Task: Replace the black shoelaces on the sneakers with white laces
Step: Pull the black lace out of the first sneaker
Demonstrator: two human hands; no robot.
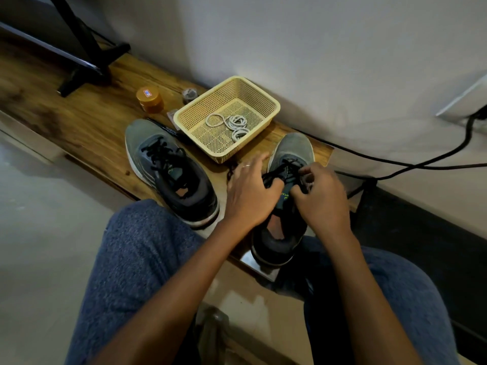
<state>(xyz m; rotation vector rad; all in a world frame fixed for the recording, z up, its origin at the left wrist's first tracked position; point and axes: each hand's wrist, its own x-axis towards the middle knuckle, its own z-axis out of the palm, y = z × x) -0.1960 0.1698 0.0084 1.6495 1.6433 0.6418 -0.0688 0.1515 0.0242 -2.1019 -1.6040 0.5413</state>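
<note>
Two grey sneakers with black laces stand on a low wooden shelf (79,122). The left sneaker (168,172) is laced and untouched. Both hands work over the right sneaker (292,148). My left hand (250,191) pinches its black lace (276,175) with thumb and forefinger, the other fingers spread. My right hand (321,196) has its fingers curled round the lace on the other side of the tongue. Coiled white laces (232,125) lie in a cream plastic basket (263,101) behind the shoes.
An orange jar (149,99) and a small dark jar (189,95) stand behind the left sneaker, a black pen (166,129) beside the basket. A black stand (87,48) occupies the shelf's far left. A black cable (421,164) runs along the wall at right. My knees are below.
</note>
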